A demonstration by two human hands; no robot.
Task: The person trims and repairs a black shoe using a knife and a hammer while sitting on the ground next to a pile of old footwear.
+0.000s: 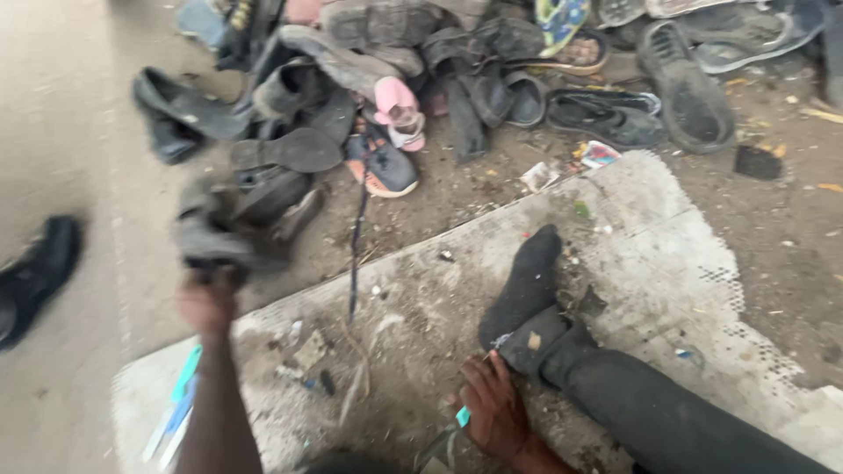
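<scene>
The left hand (206, 303) is stretched out to the far left, clenched on a worn dark shoe (215, 233) lifted just off the ground at the near edge of the heap of old shoes (395, 70); it is blurred. The right hand (492, 408) rests near on the dirty white mat (650, 263), just beside the black-socked foot (527, 281), its fingers closed on a small turquoise-handled tool (462, 416).

heap of worn shoes (457, 61) by wall | pink sandal (397, 110) | dirty white mat (650, 237) | black-socked foot (525, 281)
</scene>
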